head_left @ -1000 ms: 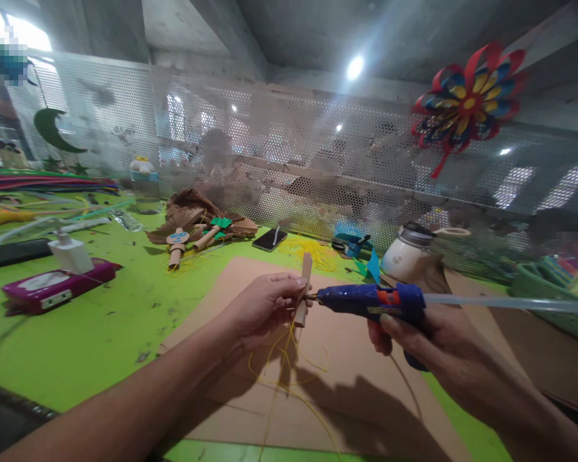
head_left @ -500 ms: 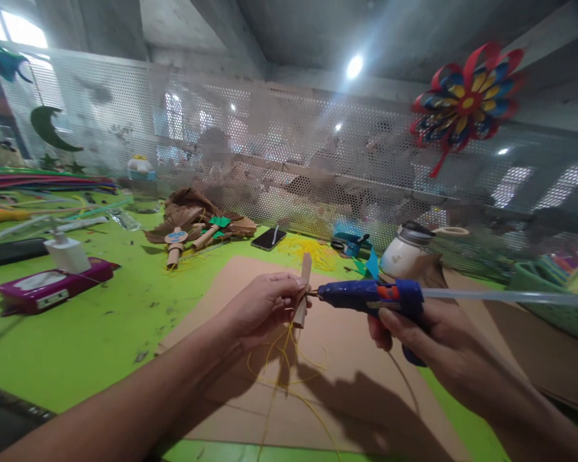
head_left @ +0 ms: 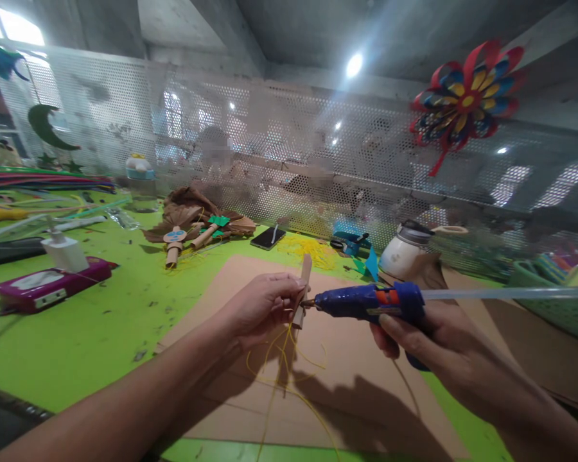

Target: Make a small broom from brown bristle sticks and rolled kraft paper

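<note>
Between the fingers of my left hand (head_left: pixel 264 305) is a narrow strip of folded brown cardboard (head_left: pixel 305 279), held upright and slightly tilted. Yellow string (head_left: pixel 284 353) hangs from its lower end in loose loops. My right hand (head_left: pixel 428 337) is wrapped round a blue hot glue gun (head_left: pixel 361 300) with an orange part, a clear glue stick (head_left: pixel 491 293) running out of its back. The gun's metal nozzle meets the strip's lower half, close to my left fingertips. Beneath both hands lies a large brown cardboard sheet (head_left: pixel 361 404).
Brown paper crafts (head_left: pixel 192 228) lie at the back left, beside a phone (head_left: pixel 268 237) and yellow shreds (head_left: pixel 308 252). A purple power strip (head_left: pixel 52 285) sits left. At right are a white jar (head_left: pixel 404 249) and a green basket (head_left: pixel 534 295). A perforated metal screen (head_left: pixel 270 154) stands behind.
The glue gun's nozzle has moved slightly down along the cardboard strip, and the gun now tilts a little. My left hand and the strip have stayed almost still.
</note>
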